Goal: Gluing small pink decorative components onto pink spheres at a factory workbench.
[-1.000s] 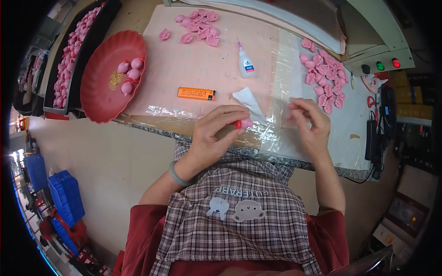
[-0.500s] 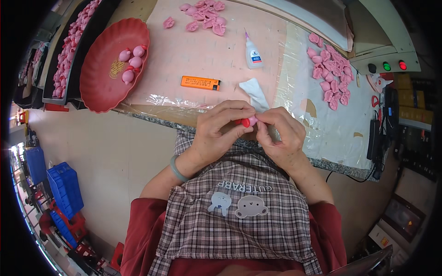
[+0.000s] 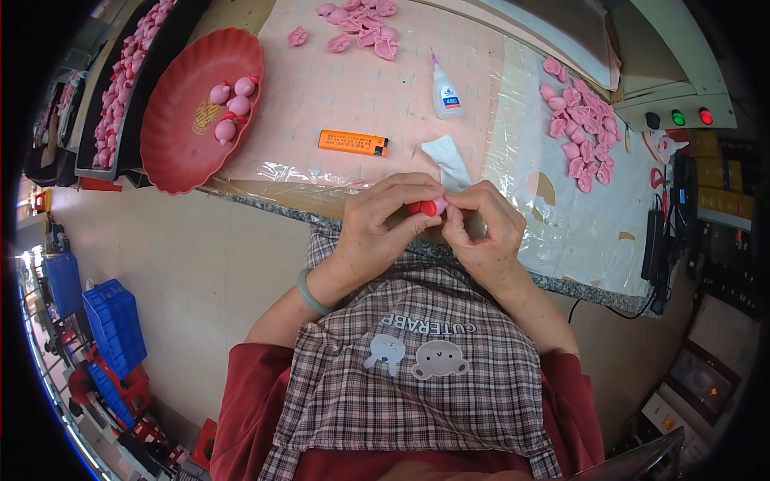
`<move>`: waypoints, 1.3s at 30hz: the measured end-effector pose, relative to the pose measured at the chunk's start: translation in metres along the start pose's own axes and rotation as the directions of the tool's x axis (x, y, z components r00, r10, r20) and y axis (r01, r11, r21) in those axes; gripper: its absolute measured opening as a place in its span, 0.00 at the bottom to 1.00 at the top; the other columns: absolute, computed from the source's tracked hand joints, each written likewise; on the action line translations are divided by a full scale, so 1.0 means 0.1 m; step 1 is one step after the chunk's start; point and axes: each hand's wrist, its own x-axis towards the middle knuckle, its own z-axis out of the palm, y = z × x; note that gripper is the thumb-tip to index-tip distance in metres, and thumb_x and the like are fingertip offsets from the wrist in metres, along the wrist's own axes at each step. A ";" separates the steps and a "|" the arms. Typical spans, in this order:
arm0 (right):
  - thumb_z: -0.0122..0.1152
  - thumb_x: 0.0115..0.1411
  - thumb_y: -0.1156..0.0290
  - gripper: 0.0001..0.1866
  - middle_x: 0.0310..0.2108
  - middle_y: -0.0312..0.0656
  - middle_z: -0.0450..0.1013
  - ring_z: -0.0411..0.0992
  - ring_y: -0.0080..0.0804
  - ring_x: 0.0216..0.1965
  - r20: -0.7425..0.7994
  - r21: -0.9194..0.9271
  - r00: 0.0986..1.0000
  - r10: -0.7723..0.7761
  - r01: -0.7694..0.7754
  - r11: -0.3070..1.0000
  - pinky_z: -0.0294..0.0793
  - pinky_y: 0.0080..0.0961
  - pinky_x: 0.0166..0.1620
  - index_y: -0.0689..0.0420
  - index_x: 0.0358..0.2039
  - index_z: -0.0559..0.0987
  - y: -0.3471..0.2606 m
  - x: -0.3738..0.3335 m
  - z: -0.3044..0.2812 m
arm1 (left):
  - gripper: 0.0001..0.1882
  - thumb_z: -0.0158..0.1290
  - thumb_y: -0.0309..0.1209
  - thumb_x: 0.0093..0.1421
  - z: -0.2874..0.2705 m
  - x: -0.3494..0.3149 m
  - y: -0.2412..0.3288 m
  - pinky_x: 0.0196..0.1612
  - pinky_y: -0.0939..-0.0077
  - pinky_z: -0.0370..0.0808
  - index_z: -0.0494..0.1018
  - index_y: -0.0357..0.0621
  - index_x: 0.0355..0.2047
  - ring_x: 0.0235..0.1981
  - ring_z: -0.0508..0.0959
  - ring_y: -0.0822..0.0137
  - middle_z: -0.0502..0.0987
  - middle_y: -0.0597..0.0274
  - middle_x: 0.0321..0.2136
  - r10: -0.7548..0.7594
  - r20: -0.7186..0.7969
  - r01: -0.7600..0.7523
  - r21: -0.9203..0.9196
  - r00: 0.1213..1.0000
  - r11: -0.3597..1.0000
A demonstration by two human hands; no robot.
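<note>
Between my two hands, at the table's near edge, is a small pink and red plastic figure piece [image 3: 433, 208]. My left hand [image 3: 383, 218] grips its red side between thumb and fingers. With thumb and forefinger, my right hand [image 3: 487, 224] pinches the pink end; the fingertips hide part of the piece. Just beyond the hands lies a folded white cloth [image 3: 448, 163]. An orange lighter [image 3: 353, 143] rests farther left, and a small glue bottle [image 3: 446, 94] with a thin purple nozzle lies beyond the cloth.
Several finished-looking pink and red pieces [image 3: 227, 132] sit in a red scalloped bowl [image 3: 164, 152] at left. A black bin [image 3: 132, 128] beside it holds many pink parts. Loose pink parts lie at the back [image 3: 365, 36] and right [image 3: 585, 120]. A machine with lit buttons [image 3: 678, 118] stands at far right.
The right hand has shifted slightly left and its fingers have moved a little on the piece. The whole scene has shifted slightly in the picture.
</note>
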 end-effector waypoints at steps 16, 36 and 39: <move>0.67 0.51 0.81 0.16 0.41 0.46 0.75 0.79 0.31 0.37 0.191 0.197 0.961 0.198 -0.235 0.952 0.81 0.23 0.39 0.63 0.42 0.77 -0.11 0.04 -0.06 | 0.22 0.61 0.15 0.44 -0.03 0.08 0.11 0.42 0.70 0.77 0.75 0.36 0.42 0.39 0.78 0.59 0.77 0.54 0.40 0.196 -0.005 -0.177 0.410 0.981 0.895; 0.65 0.51 0.83 0.14 0.39 0.45 0.75 0.76 0.29 0.34 0.098 0.140 0.989 0.109 -0.122 0.983 0.75 0.21 0.34 0.62 0.39 0.79 -0.11 0.04 -0.11 | 0.16 0.61 0.20 0.54 -0.03 0.01 0.08 0.48 0.74 0.77 0.77 0.37 0.44 0.44 0.77 0.66 0.75 0.56 0.44 -0.019 -0.029 0.017 -0.066 0.999 0.998; 0.65 0.50 0.83 0.11 0.35 0.45 0.77 0.77 0.32 0.31 0.071 0.088 0.997 0.036 -0.042 0.995 0.76 0.24 0.32 0.62 0.36 0.79 -0.11 0.07 -0.13 | 0.18 0.62 0.20 0.52 -0.05 0.03 0.11 0.44 0.76 0.77 0.78 0.39 0.44 0.42 0.77 0.66 0.76 0.56 0.43 0.077 -0.002 -0.077 0.122 0.997 0.990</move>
